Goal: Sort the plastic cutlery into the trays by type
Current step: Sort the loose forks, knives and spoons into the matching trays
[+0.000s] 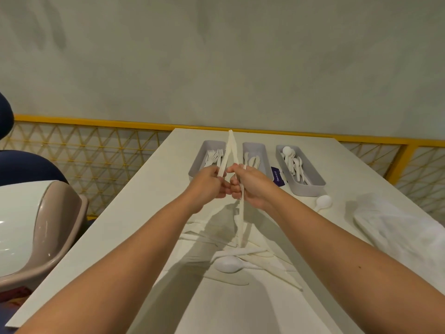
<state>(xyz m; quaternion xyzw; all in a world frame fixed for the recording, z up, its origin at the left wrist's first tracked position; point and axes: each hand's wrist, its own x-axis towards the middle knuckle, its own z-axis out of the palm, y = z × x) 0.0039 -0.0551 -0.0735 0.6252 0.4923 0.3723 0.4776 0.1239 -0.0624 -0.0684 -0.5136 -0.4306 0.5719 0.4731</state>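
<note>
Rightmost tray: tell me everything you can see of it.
The rightmost tray is a long grey bin with rounded corners, plastic by its look. It stands flat on the white table, last in a row of three. White spoons lie in it, bowls mostly toward the far end. A purple card lies by its left wall; a loose spoon lies just off its near end.

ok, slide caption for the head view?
Left hand and right hand each grip a long white plastic cutlery piece before three grey rectangular trays.
</note>
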